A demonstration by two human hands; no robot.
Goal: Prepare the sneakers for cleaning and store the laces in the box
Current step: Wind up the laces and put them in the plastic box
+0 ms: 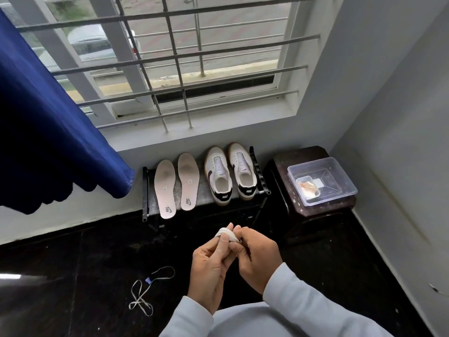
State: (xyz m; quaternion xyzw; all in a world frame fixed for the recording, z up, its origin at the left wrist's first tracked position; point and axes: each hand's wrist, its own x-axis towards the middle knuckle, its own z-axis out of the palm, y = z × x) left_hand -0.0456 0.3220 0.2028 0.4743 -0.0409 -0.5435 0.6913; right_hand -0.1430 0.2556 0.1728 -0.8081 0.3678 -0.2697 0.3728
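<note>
Bare hands (211, 266) – pale grey long sleeves (303, 302).

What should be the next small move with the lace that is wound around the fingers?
Probably finish the winding and tuck the end in. The lace sits coiled around fingers of the left hand, the right hand pinching it. The clear box stands open; a second lace lies on the floor.

A blue curtain (48, 132) hangs at the left beside a barred window (170, 57). The floor (73, 263) is dark and glossy; grey walls (388, 93) meet at the right corner.
</note>
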